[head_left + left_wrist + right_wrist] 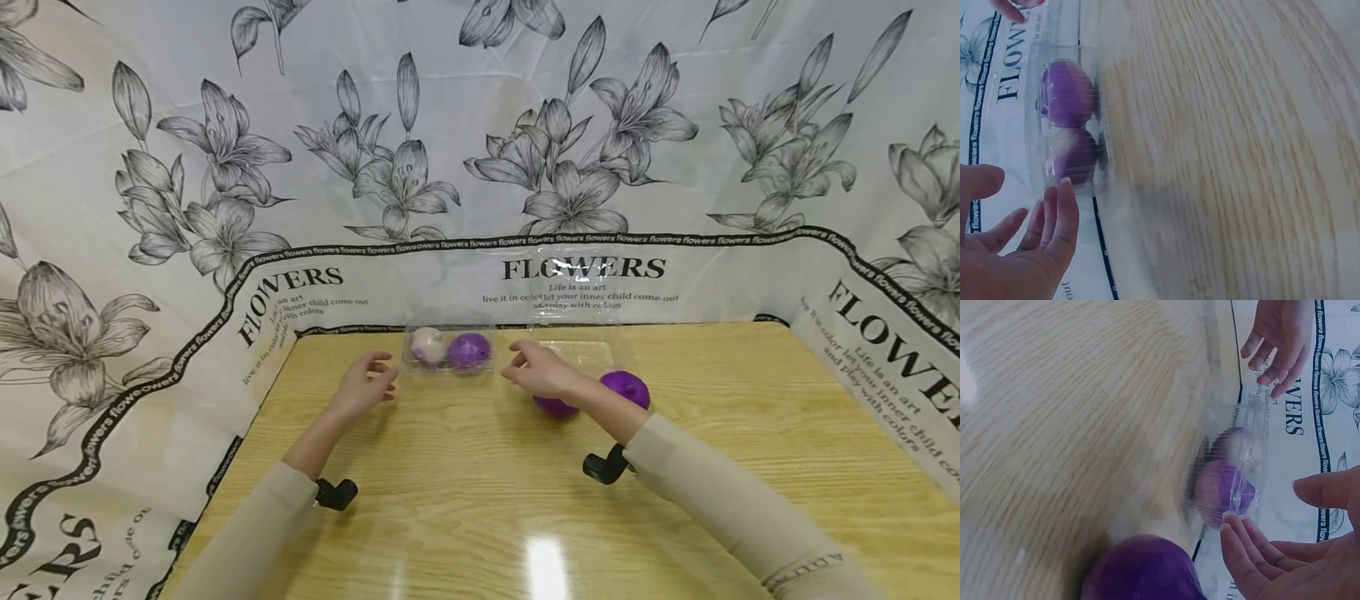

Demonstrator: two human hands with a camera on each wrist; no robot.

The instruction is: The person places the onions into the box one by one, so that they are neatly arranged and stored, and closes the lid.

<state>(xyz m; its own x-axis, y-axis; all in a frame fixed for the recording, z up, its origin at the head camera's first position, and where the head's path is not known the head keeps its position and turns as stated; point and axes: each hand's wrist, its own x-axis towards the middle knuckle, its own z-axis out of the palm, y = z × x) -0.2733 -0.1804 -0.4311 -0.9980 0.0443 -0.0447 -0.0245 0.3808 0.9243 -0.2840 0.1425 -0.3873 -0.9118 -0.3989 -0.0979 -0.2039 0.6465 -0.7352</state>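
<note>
A lidded clear plastic box (447,367) stands at the back edge of the table, with two round onion-like things inside: a whitish one with purple patches (429,345) and a purple one (469,352). My left hand (366,385) hovers just left of the box, fingers loosely bent, nothing held. On the box's right side my right hand (542,371) is likewise loosely bent and holds nothing. In the left wrist view the fingertips (1065,187) reach right up to the box's end. A loose purple onion-like thing (557,407) lies partly hidden under my right hand.
Another purple onion-like thing (625,388) lies right of my right forearm. Behind it stands a second clear box (573,354) with its lid raised against the cloth. A flower-printed cloth (405,283) walls off the back and sides of the wooden table (450,483).
</note>
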